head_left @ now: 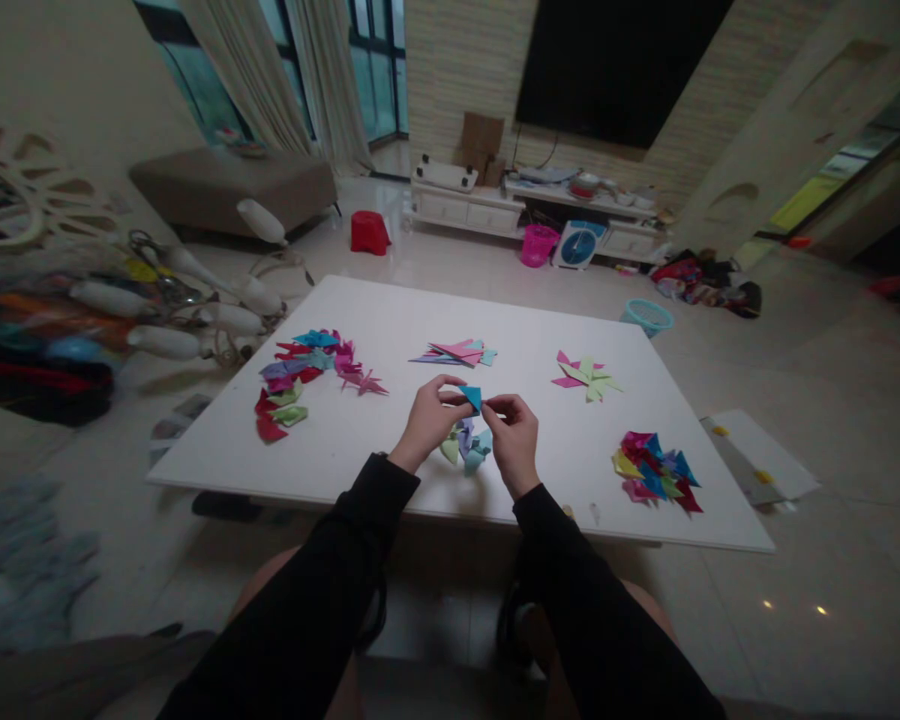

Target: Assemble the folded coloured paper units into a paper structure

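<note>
Between my hands, just above the white table (pixel 390 470), is a small blue folded paper (pixel 471 397) with a triangular face. My left hand (pixel 433 420) pinches it from the left, thumb and fingers closed on its edge. From the right, the fingertips of my right hand (pixel 515 435) are closed at its corner. Below the hands lie a few folded paper pieces (pixel 476 452) in pale green, lilac and light blue, partly hidden by my left hand. Farther back is a stack of pink, blue and lilac folded papers (pixel 457 353).
Origami pieces (pixel 315 365) in many colours cover the table's left side. Green and pink folded strips (pixel 586 377) lie at the right, with a multicoloured origami pile (pixel 654 468) nearer the front right. A lamp (pixel 229 318) stands beside the left edge; a blue basket (pixel 648 316) is behind the table.
</note>
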A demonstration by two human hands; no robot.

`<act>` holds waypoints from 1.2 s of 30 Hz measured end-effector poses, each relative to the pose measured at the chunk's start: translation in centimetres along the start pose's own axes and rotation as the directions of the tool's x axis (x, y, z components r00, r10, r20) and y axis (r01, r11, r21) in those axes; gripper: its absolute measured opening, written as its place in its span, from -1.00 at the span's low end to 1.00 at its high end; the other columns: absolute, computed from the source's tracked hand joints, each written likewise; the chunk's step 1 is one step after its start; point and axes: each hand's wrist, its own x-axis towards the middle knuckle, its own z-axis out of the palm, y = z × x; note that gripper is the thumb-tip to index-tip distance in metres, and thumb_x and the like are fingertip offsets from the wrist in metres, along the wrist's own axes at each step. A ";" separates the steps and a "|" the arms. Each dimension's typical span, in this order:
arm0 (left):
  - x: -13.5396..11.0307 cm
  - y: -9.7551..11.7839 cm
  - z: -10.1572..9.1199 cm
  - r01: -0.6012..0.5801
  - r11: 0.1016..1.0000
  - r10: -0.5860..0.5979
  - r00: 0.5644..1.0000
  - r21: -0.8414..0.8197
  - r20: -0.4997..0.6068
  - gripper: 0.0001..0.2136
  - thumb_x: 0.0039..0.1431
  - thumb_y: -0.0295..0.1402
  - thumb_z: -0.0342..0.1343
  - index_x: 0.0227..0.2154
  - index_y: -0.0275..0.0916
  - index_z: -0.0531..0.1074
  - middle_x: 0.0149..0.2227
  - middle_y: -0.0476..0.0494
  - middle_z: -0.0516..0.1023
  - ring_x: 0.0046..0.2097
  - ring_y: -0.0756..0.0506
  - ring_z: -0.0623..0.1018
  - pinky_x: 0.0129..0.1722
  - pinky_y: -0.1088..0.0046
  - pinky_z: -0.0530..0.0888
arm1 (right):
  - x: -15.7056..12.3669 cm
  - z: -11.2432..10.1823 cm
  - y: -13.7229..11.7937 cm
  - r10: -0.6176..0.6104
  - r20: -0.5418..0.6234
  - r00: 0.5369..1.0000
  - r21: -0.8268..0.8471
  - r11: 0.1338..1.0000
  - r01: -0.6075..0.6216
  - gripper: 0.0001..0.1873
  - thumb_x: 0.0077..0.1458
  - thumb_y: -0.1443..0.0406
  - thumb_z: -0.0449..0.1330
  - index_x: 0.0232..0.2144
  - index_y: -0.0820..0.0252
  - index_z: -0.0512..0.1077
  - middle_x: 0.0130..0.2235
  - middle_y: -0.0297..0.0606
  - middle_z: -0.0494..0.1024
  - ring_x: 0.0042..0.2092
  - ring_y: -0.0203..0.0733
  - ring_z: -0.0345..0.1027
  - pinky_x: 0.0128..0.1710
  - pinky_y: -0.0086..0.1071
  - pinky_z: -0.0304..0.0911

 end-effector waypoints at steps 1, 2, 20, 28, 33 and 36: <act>0.0 0.0 0.0 -0.006 1.000 0.006 1.000 0.008 -0.002 -0.56 -0.21 -0.43 0.43 -0.20 -0.28 0.44 -0.40 -0.16 0.66 -0.34 -0.13 0.65 -0.37 0.46 0.52 | 0.0 0.0 0.0 0.003 -0.005 1.000 0.001 1.000 -0.003 -0.86 -0.01 0.24 0.34 -0.40 0.16 0.47 -0.35 -0.27 0.57 -0.26 -0.14 0.47 -0.29 -0.31 0.32; 0.0 0.0 0.0 -0.009 1.000 0.009 1.000 0.017 -0.002 -0.54 -0.23 -0.41 0.45 -0.20 -0.28 0.44 -0.40 -0.16 0.66 -0.34 -0.13 0.65 -0.38 0.47 0.51 | 0.0 0.0 0.0 0.005 -0.010 1.000 0.002 1.000 -0.005 -0.86 -0.01 0.24 0.34 -0.41 0.16 0.47 -0.35 -0.28 0.56 -0.26 -0.14 0.46 -0.29 -0.31 0.32; -0.5 0.2 0.5 -0.016 1.000 0.016 1.000 -0.025 -0.001 -0.61 -0.20 -0.48 0.36 -0.24 -0.27 0.40 -0.41 -0.12 0.66 -0.34 -0.09 0.63 -0.32 0.44 0.54 | -0.2 0.2 0.1 0.022 -0.003 1.000 0.005 1.000 -0.022 -0.82 -0.03 0.22 0.33 -0.39 0.15 0.44 -0.34 -0.30 0.52 -0.25 -0.17 0.41 -0.31 -0.34 0.29; -0.5 0.5 0.6 -0.049 0.996 0.051 0.998 0.073 -0.021 -0.63 -0.21 -0.51 0.27 -0.25 -0.25 0.37 -0.48 -0.02 0.60 -0.44 -0.02 0.54 -0.45 0.53 0.44 | -0.2 0.2 -0.3 0.019 -0.013 1.000 -0.031 0.999 -0.020 -0.85 -0.01 0.23 0.30 -0.39 0.16 0.44 -0.33 -0.29 0.52 -0.24 -0.17 0.41 -0.32 -0.35 0.28; -0.5 0.4 0.6 -0.075 0.992 0.076 0.997 0.097 -0.014 -0.62 -0.20 -0.50 0.25 -0.23 -0.24 0.35 -0.48 0.00 0.57 -0.46 0.00 0.50 -0.46 0.54 0.41 | -0.4 0.4 -0.5 0.030 -0.008 1.000 -0.005 1.000 -0.030 -0.84 -0.01 0.22 0.29 -0.38 0.16 0.43 -0.33 -0.29 0.52 -0.24 -0.16 0.41 -0.33 -0.35 0.29; -0.5 0.3 0.6 -0.080 0.991 0.081 0.997 0.111 -0.004 -0.62 -0.19 -0.50 0.24 -0.22 -0.23 0.35 -0.49 0.00 0.57 -0.47 0.01 0.48 -0.47 0.55 0.38 | -0.4 0.3 -0.5 0.029 -0.010 1.000 -0.011 1.000 -0.029 -0.85 -0.02 0.23 0.29 -0.39 0.16 0.43 -0.34 -0.30 0.52 -0.25 -0.17 0.40 -0.32 -0.35 0.29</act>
